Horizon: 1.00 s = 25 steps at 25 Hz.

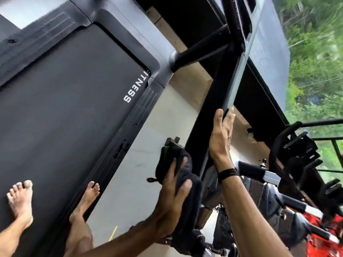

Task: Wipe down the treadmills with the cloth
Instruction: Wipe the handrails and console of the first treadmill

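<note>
— Where is the cloth?

— The dark, crumpled fabric cloth (182,175) is bunched against the near end of the treadmill's black upright handrail post (209,112), low on the post. The left hand (172,197) grips it, fingers (173,165) curled over the folds with the thumb wrapped across the front, so the cloth is pinched between them. A small green and black part pokes out just above the cloth; I cannot tell what it is.

— And the other hand?

— The right hand (221,134) lies flat along the same post, just above the cloth, fingers straight and pointing up the post, holding nothing. A black corded band (228,173) circles its wrist.

— What does the post belong to?

— A black treadmill with a wide matte running belt (65,101), white letters reading "ITNESS" at the belt's front right corner. Grey side rails (130,127) frame the belt. The person's two bare feet show at the bottom left: one foot (19,199) on the belt, the other foot (87,199) on the right side rail.

— Anything beyond?

— Pale grey floor (141,182) beside the treadmill's right edge. Farther right, black exercise equipment with padded bars (256,172) and something red (326,236) at the lower right corner. Blurred green foliage (315,52) fills the upper right.
</note>
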{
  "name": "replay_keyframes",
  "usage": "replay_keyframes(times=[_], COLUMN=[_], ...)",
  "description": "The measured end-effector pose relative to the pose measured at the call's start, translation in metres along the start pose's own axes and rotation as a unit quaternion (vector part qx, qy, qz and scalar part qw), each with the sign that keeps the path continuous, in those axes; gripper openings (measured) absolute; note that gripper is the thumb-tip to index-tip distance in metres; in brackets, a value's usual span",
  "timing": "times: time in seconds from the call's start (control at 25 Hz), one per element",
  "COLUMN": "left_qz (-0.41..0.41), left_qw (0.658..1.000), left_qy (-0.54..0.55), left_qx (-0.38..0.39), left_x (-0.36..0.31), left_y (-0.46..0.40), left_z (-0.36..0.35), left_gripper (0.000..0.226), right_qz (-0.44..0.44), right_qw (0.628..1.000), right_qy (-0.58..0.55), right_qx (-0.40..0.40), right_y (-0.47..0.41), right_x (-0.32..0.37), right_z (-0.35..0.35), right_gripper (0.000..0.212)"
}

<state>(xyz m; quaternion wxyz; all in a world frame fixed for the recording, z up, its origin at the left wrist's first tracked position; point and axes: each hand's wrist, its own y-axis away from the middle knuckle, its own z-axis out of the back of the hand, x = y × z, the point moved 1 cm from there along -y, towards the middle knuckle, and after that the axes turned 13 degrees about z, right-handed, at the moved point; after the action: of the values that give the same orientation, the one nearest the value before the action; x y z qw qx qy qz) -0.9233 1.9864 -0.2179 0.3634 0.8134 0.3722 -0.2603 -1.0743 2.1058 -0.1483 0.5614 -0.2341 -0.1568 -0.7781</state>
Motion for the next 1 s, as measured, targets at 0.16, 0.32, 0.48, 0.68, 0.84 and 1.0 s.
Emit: replay_keyframes(times=[0.16, 0.32, 0.48, 0.68, 0.84, 1.0], left_qz=[-0.113, -0.061, 0.149, 0.019, -0.102, -0.140], left_qw=[0.979, 0.993, 0.989, 0.999, 0.989, 0.976], left_qy=[-0.171, -0.096, -0.004, -0.033, -0.078, -0.153], left_qx=[0.024, 0.044, -0.006, 0.004, 0.075, 0.070], left_x=[-0.031, -0.033, -0.022, -0.017, -0.035, -0.053], left_y=[-0.069, -0.161, -0.178, -0.076, -0.115, -0.196], left_z=[-0.007, -0.010, -0.001, 0.002, -0.001, -0.013], left_gripper=[0.057, 0.055, 0.059, 0.057, 0.056, 0.051], right_qz=[-0.021, -0.052, -0.065, -0.077, -0.073, -0.067], right_qw=[0.996, 0.991, 0.991, 0.986, 0.983, 0.983], right_qy=[-0.079, -0.111, -0.112, -0.135, -0.154, -0.150], right_qx=[-0.041, -0.053, -0.035, -0.057, -0.063, -0.079], right_y=[-0.002, -0.011, -0.009, -0.011, -0.006, -0.009], right_x=[-0.010, -0.018, -0.016, -0.015, -0.016, -0.021], right_z=[-0.001, -0.002, -0.002, 0.000, -0.001, 0.001], right_gripper=[0.084, 0.104, 0.113, 0.090, 0.116, 0.088])
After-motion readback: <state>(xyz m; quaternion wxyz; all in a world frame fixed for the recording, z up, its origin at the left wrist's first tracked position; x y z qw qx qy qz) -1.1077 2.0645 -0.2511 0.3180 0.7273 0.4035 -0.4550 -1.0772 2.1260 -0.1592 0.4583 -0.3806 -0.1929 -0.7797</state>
